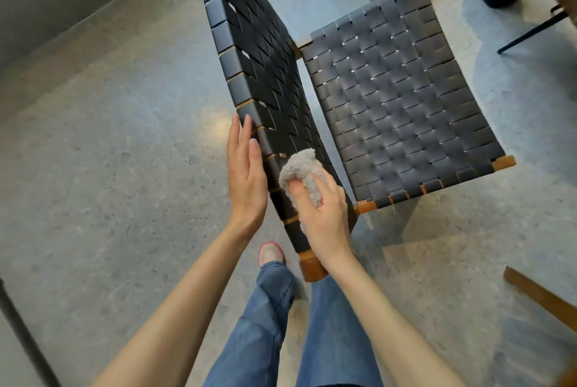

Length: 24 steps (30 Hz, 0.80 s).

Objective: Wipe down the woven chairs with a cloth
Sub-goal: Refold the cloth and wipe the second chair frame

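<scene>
Forearms (193, 293) reach in from below; the right hand (324, 214) grips the cloth (301, 172) on the near end of the chair back (259, 58), the left hand (246, 174) rests flat, fingers straight, on its outer edge. The back's long axis runs away from both hands; its far end is cut off.

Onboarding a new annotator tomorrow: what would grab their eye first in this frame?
The wooden-framed chair with black woven straps fills the centre, seen from above, with its back to the left of the seat. At the near end of the back, the right hand grips a fluffy grey cloth against the straps. The left hand lies flat, fingers straight, along the back's outer edge.
</scene>
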{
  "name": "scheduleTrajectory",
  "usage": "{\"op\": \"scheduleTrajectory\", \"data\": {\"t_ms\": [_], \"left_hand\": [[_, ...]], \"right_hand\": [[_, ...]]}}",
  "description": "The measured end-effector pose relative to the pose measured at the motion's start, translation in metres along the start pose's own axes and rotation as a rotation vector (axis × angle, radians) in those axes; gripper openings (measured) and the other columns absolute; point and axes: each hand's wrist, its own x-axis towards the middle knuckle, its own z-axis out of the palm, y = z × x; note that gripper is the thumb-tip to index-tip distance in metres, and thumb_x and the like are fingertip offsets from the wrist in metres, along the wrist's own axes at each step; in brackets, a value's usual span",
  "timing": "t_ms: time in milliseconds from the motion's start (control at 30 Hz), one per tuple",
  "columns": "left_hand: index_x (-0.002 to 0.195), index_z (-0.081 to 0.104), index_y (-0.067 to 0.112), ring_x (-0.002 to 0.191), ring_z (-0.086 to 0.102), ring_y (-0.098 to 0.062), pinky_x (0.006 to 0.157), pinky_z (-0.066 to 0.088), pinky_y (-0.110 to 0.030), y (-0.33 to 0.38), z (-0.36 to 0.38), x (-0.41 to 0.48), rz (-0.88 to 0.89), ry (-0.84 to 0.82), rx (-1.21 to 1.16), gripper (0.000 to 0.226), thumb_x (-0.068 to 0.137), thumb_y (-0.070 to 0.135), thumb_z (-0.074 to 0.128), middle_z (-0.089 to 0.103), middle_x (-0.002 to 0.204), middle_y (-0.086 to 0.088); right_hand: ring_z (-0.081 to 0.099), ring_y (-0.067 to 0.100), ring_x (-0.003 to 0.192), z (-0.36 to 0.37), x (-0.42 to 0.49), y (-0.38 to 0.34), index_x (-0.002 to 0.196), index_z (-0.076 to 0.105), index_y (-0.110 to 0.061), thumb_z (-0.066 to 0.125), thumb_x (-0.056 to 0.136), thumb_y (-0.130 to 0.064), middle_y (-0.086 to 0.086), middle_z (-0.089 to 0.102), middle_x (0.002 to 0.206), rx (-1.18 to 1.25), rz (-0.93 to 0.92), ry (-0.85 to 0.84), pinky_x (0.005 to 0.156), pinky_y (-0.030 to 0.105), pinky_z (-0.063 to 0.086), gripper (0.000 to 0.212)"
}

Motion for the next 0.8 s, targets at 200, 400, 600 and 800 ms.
{"op": "scheduleTrajectory", "data": {"t_ms": [200,400,600,800], "left_hand": [[0.151,0.021,0.022,0.146,-0.002,-0.003,0.116,0.002,-0.015,0.006,0.005,0.021,0.046,-0.047,0.129,0.048,0.104,0.025,0.032,0.005,0.160,0.009],[0.152,0.010,0.018,0.146,-0.004,-0.007,0.115,-0.003,-0.013,0.006,0.028,0.028,0.063,0.065,0.320,0.056,0.103,0.018,0.036,0.002,0.160,0.005],[0.152,0.009,0.017,0.147,0.001,-0.012,0.115,-0.001,-0.013,0.012,0.045,0.025,0.014,0.187,0.501,0.055,0.102,0.014,0.033,0.005,0.161,0.003],[0.152,0.019,0.017,0.147,0.010,-0.009,0.119,0.012,-0.021,0.013,0.050,0.022,0.003,0.273,0.510,0.053,0.102,0.016,0.037,0.015,0.159,0.004]], "right_hand": [[0.045,0.006,0.119,0.011,0.031,0.013,0.127,0.055,-0.033,0.059,0.086,-0.050,-0.015,0.051,0.128,0.006,-0.106,0.018,0.089,-0.004,0.028,0.045],[0.048,0.012,0.119,0.012,0.071,0.059,0.131,0.056,-0.018,0.060,0.093,-0.031,0.000,0.054,0.131,0.001,-0.020,-0.006,0.086,-0.001,0.031,0.041],[0.049,0.016,0.115,0.013,0.116,0.133,0.132,0.053,-0.013,0.052,0.096,-0.037,0.003,0.055,0.127,-0.117,0.154,0.016,0.092,0.024,0.042,0.044],[0.051,0.024,0.117,0.001,0.155,0.191,0.130,0.053,-0.007,0.045,0.099,-0.029,0.012,0.055,0.126,-0.393,0.197,-0.069,0.101,0.035,0.039,0.039]]}}
